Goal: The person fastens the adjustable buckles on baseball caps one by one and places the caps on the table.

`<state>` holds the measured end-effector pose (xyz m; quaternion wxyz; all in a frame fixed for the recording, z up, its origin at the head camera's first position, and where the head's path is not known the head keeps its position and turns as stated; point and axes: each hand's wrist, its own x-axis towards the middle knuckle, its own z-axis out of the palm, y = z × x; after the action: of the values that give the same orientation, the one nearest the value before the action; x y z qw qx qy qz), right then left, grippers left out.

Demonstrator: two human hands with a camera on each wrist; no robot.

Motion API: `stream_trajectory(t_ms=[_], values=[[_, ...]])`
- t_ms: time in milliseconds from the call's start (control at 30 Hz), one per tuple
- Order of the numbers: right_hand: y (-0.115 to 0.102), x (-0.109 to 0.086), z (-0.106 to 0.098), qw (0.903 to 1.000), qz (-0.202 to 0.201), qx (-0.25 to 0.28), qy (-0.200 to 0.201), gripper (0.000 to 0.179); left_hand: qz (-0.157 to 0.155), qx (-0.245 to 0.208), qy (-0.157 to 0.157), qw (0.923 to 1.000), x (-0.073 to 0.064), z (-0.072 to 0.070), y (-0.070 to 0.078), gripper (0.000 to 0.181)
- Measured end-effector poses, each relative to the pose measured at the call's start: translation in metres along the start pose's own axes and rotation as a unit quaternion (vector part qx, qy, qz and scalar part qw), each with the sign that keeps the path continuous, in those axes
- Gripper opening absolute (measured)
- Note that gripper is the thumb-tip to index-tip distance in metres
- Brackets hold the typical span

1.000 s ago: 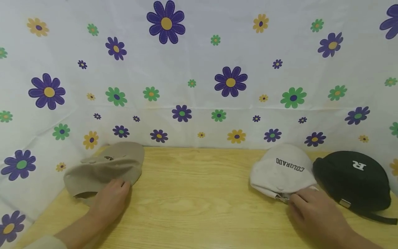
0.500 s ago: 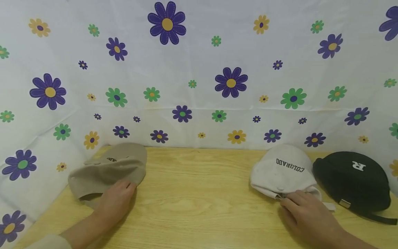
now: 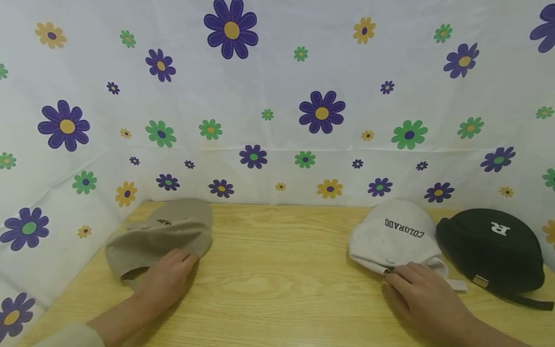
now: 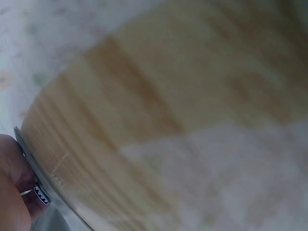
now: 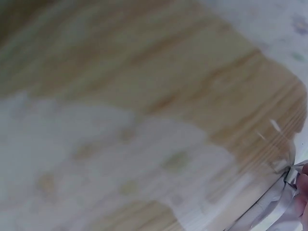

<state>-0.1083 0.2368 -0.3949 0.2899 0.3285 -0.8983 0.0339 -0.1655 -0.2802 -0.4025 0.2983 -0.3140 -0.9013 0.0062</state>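
On the left side of the table, a khaki baseball cap [image 3: 160, 241] lies with its crown dented. My left hand [image 3: 166, 277] grips its near right edge; the left wrist view shows curled fingers [image 4: 12, 178] on the rim beside a small patterned tag [image 4: 41, 193]. Toward the right sits an off-white cap [image 3: 392, 236] lettered COLORADO, its back opening facing me. My right hand [image 3: 427, 299] pinches the back strap near its buckle, and a loose strap end [image 3: 457, 285] sticks out past the hand. The right wrist view catches the buckle [image 5: 291, 174] beside the fingertips.
A black cap [image 3: 494, 250] with a white R stands at the far right, close against the off-white cap, its strap [image 3: 524, 300] trailing on the table. Behind the wooden table [image 3: 277, 270] hangs a white flowered cloth [image 3: 277, 86].
My left hand has shifted the khaki cap to the right. My right hand has slid left along the off-white cap's back, and a loose strap end now shows to its right.
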Motion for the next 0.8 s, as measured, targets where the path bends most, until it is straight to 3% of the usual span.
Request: stream_trajectory(t_ms=[200,333,433,600,800], values=[[-0.003,-0.001,0.002,1.0000,-0.002,0.003,0.006,0.038,0.024,-0.008,0.020,0.9995,0.001,0.002,0.005,0.037],[-0.005,-0.002,0.003,0.9999,-0.005,0.008,0.012,0.049,0.026,-0.014,0.015,0.9995,0.002,0.003,0.010,0.035],[-0.006,-0.002,0.004,0.9999,-0.005,0.010,0.009,0.039,0.023,-0.020,0.011,0.9995,0.003,0.003,0.013,0.034],[-0.008,0.000,0.003,0.9999,0.002,0.011,-0.003,0.008,0.023,-0.032,0.014,0.9991,0.007,0.003,0.017,0.032],[-0.012,0.007,0.001,0.9997,0.009,0.019,-0.008,0.007,0.018,-0.044,0.002,0.9989,0.013,0.002,0.020,0.030]])
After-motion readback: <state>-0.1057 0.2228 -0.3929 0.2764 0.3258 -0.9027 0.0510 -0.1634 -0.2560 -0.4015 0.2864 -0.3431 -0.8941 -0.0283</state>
